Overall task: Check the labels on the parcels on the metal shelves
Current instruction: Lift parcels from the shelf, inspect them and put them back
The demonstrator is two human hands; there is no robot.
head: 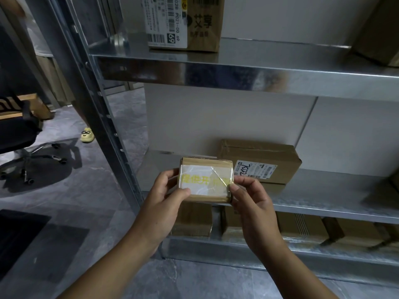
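Open grey floor (90, 190) is lying at 9 o'clock of the metal shelves (237, 72), whose upright post (103, 117) is standing just left of the hands, with an office chair (23, 134) well apart. The top shelf is carrying a labelled box (190, 22), the middle shelf a brown parcel (259, 160) with a white label, the bottom shelf several cartons (302, 227). Both hands are gripping 1 small taped parcel (206, 180) before the middle shelf's front edge: the left hand (164, 203) is clasping its 9 o'clock side, the right hand (252, 203) pinching its 3 o'clock edge.

Metal shelves (248, 71) with 4 tiers, cardboard parcels (259, 160) on each.
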